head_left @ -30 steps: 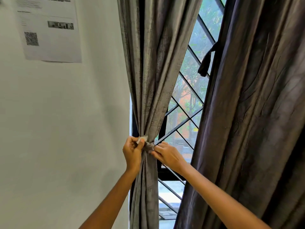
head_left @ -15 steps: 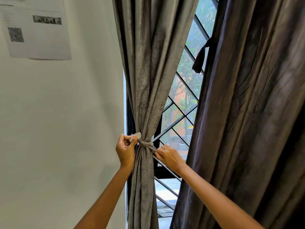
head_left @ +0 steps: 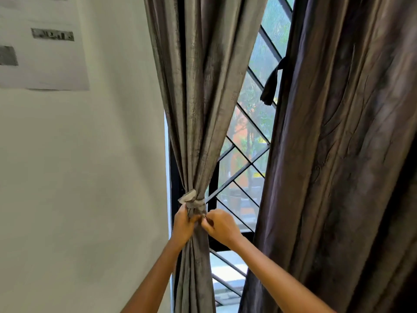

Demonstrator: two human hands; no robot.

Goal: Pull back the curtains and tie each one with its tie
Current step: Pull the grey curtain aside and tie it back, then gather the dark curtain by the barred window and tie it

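Both hands have dropped from level with the knot to just below it, and they now meet at the front. Printed sheet (head_left: pixel 42 53) at 10 o'clock on the wall. Left curtain (head_left: pixel 203 86), centre frame, is gathered by its tie (head_left: pixel 194 201). Left hand (head_left: pixel 184 224) grips the bundle under the knot, likely to steady it; right hand (head_left: pixel 222 225) pinches what looks like a tie end, probably snugging it. Right curtain (head_left: pixel 349 154), 3 o'clock, hangs loose, its tie (head_left: pixel 270 85) dangling unused at 1 o'clock.
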